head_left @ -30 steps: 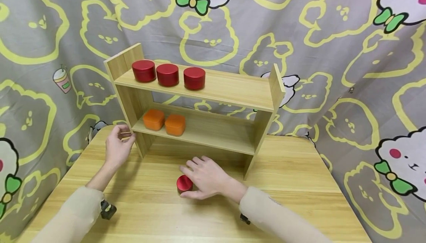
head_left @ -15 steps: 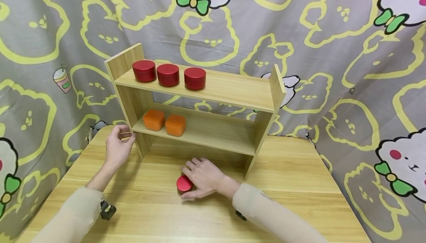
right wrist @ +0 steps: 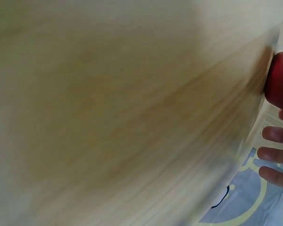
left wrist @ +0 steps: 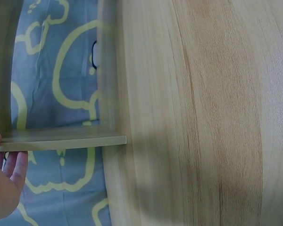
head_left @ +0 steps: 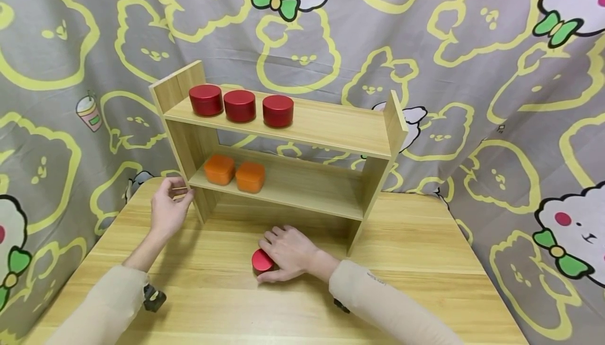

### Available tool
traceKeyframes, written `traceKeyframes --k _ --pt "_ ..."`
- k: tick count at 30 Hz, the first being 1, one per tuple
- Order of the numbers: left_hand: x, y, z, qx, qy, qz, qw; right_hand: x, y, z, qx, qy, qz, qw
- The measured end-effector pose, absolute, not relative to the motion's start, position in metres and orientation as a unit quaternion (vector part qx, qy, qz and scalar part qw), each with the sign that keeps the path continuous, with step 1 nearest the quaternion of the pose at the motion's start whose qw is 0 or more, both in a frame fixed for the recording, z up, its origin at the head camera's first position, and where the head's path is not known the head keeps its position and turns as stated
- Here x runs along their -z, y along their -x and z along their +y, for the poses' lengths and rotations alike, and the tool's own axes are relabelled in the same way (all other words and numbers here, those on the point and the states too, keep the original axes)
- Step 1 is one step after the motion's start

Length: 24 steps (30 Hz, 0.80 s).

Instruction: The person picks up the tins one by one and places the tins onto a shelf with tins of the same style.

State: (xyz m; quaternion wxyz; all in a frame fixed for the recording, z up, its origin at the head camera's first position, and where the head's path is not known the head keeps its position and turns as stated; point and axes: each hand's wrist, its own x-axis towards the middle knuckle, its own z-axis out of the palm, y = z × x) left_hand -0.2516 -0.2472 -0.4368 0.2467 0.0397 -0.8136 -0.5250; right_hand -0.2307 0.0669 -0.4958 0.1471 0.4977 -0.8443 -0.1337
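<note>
My left hand [head_left: 169,206] pinches the left side panel of a two-tier wooden shelf [head_left: 321,129]. In the left wrist view, the fingers [left wrist: 20,169] lie on the outer face of that panel, the thumb on the other side. On the table in front of the shelf stands a small round red tin [head_left: 262,262]. My right hand [head_left: 290,253] holds it between the thumb at its near side and the index finger at its far side. The right wrist view shows the tin [right wrist: 280,81] at the edge, with the other fingers [right wrist: 273,154] spread beside it.
Three red tins [head_left: 240,106] stand in a row on the top tier, towards the left. Two orange rounded-square boxes [head_left: 250,177] sit side by side on the lower tier. A patterned grey curtain [head_left: 302,35] hangs behind the wooden table [head_left: 416,261].
My right hand has shifted slightly left and closed in around the red tin on the table. The left hand stays on the shelf's side panel.
</note>
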Motion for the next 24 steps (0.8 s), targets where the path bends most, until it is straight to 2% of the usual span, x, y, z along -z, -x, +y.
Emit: traceKeyframes --k 13,24 --pt "0.437 0.251 -0.248 0.52 -0.044 -0.817 0.245 0.492 0.223 0.069 0.15 -0.506 -0.831 0.177" --pt "0.439 0.252 -0.247 0.522 -0.043 -0.815 0.248 0.462 0.208 0.078 0.15 -0.513 -0.818 0.211"
